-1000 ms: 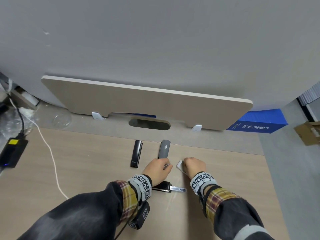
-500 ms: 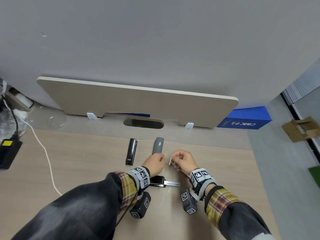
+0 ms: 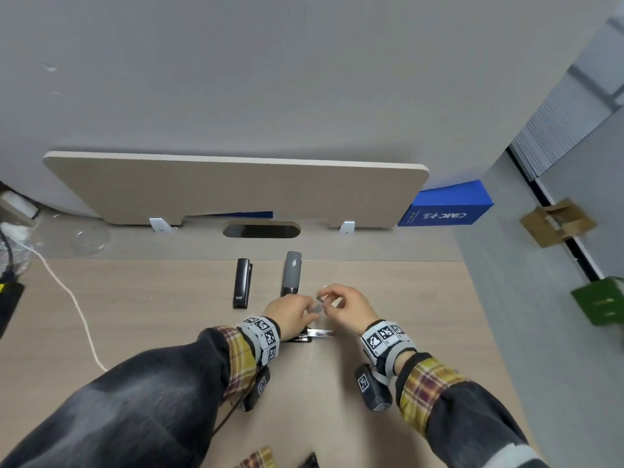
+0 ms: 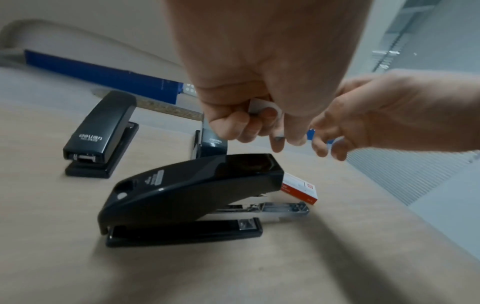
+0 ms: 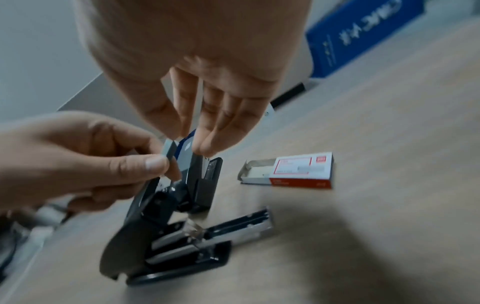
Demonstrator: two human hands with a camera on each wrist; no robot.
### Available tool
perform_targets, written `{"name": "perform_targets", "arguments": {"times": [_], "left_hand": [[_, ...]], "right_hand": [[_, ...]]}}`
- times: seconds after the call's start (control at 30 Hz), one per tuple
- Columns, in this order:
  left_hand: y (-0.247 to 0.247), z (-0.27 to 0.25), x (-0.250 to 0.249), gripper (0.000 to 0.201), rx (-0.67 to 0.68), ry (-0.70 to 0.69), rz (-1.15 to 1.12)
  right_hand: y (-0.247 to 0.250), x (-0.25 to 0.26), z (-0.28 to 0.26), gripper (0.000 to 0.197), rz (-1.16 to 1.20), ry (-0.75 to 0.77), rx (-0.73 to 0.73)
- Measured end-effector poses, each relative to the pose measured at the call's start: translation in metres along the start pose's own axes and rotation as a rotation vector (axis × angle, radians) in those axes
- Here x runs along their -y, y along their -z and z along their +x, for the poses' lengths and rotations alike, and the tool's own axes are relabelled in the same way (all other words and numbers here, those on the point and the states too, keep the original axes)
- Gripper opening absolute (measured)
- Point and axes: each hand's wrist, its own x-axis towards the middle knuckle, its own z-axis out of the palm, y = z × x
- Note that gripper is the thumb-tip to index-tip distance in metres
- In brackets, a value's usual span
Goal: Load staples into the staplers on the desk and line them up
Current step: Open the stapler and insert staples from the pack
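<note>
Both hands meet above an open black stapler (image 4: 192, 195) whose metal magazine (image 4: 283, 209) is slid out to the right. My left hand (image 5: 161, 164) pinches a short grey staple strip (image 5: 170, 152) between thumb and forefinger. My right hand (image 5: 187, 139) pinches the strip's top end from above. In the head view the left hand (image 3: 312, 312) and right hand (image 3: 324, 298) are together in front of a grey stapler (image 3: 292, 273). A second black stapler (image 3: 242, 287) stands shut to its left. A red-and-white staple box (image 5: 288, 172) lies half open on the desk, right of the staplers.
An upright wooden divider (image 3: 236, 190) closes off the back of the desk (image 3: 152, 315), with a cable slot (image 3: 261, 229) before it. A white cable (image 3: 77, 309) and a black adapter (image 3: 8, 298) lie at far left. A blue box (image 3: 445, 207) sits at back right.
The small white piece the right hand held low by the desk is gone from it. Both hands have come together a little higher on the staple strip. The head view has shifted.
</note>
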Motion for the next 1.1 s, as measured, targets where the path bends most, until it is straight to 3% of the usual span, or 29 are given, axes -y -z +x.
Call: {"name": "perform_targets", "arguments": {"times": [0.1,0.2,0.47,0.67,1.1], "left_hand": [[-0.001,-0.003,-0.004,0.026,0.023,-0.05,0.109],[-0.001,-0.006,-0.01,0.032,0.046,-0.103,0.176],[-0.007,-0.009,-0.009,0.038,0.008,-0.099,0.187],[-0.012,-0.013,0.0,0.035,0.073,-0.057,0.2],[-0.015,-0.012,0.0,0.027,0.07,-0.062,0.198]], "right_hand": [[0.002,0.001,-0.01,0.023,-0.416,0.056,0.056],[0.004,0.001,-0.016,0.021,-0.587,0.137,0.045],[0.01,-0.014,-0.022,0.012,-0.611,0.093,-0.013],[-0.002,-0.046,-0.03,0.018,-0.673,0.051,-0.03],[-0.022,-0.06,-0.026,0.024,-0.704,0.082,-0.001]]}}
